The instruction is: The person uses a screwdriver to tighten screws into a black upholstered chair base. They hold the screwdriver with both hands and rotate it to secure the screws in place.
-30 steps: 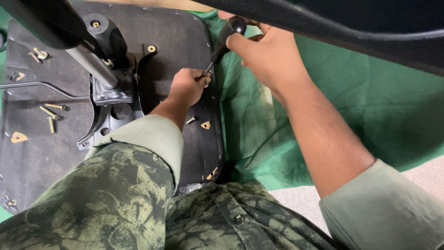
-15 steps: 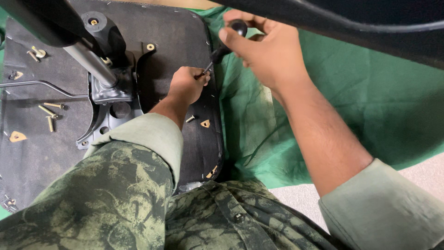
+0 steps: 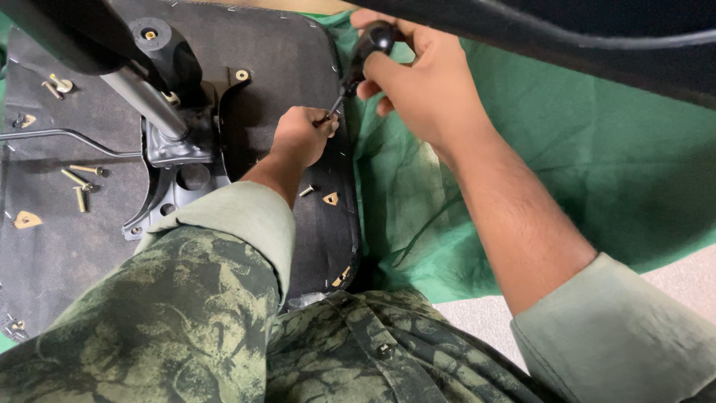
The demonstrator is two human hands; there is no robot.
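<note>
A black-handled screwdriver (image 3: pixel 356 63) was gripped in the right hand (image 3: pixel 429 89), the fingers wrapped fully round the handle, and its thin shaft was angled down and leftward from that grip to a point at the fingertips of the left hand (image 3: pixel 302 138). The left hand was pinched closed at the tip of the tool, apparently around a small screw, though the screw itself could not be made out between the fingers. Both hands were held over the right edge of a black chair-seat underside (image 3: pixel 283 67), which was laid on a green cloth (image 3: pixel 597 179). As far as could be judged, the work was only partly done: the metal base plate with its gas cylinder (image 3: pixel 149 108) was seen well left of the grip, set on the seat, while several fasteners were left loose. Three bolts (image 3: pixel 82 179) were counted on the fabric beyond the plate, far left of the grip, and two more (image 3: pixel 56 86) near the upper left corner. One short screw (image 3: pixel 306 191) was seen just below the left hand. Two brass-coloured triangular inserts (image 3: pixel 330 198) were counted below the grip along the seat edge, and two more (image 3: pixel 27 219) at the far left.
</note>
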